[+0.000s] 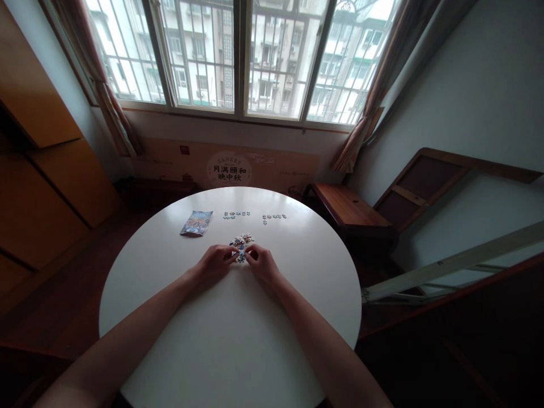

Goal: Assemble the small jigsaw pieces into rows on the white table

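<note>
A small heap of jigsaw puzzle pieces (243, 239), mixed white, blue and reddish, lies near the middle of the round white table. My left hand (219, 256) comes in from the left, thumb and fingers pinched together at the near side of the heap. Opposite it, my right hand (260, 262) is closed in the same way, its fingertips a short gap from the left ones. Small blue and white pieces show between and at the fingertips; their exact outlines are too small to make out.
Beyond the heap lie two groups of pieces in short rows, a left group (237, 214) and a right group (274, 216). A printed puzzle packet (196, 223) rests to the left on the round table (212, 340). A wooden bench (352, 204) stands past the table's right edge.
</note>
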The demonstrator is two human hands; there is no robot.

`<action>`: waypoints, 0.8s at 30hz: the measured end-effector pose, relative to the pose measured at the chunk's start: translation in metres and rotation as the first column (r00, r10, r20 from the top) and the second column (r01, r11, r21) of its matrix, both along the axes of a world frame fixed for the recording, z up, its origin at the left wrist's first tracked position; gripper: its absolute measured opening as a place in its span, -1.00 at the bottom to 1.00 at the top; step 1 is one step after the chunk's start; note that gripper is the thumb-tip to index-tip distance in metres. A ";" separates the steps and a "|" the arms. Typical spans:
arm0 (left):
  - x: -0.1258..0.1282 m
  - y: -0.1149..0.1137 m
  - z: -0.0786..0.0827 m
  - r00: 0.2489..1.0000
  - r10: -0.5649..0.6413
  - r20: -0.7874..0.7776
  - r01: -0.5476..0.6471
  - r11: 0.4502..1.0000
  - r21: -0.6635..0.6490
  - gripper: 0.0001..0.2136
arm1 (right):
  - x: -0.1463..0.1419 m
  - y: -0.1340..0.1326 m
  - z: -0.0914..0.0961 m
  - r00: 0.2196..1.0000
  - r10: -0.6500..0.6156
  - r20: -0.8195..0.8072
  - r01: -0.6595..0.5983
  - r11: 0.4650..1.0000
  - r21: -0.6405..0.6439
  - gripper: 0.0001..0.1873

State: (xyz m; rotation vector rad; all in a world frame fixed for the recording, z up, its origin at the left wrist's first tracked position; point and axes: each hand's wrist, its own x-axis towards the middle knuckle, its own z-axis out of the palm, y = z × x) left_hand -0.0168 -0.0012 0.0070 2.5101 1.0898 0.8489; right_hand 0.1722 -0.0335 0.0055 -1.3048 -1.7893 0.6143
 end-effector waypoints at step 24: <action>0.001 -0.001 0.001 1.000 -0.009 0.008 0.009 1.000 -0.003 -0.80 | 0.000 0.000 -0.001 1.000 -0.007 0.017 0.007 1.000 0.002 -0.86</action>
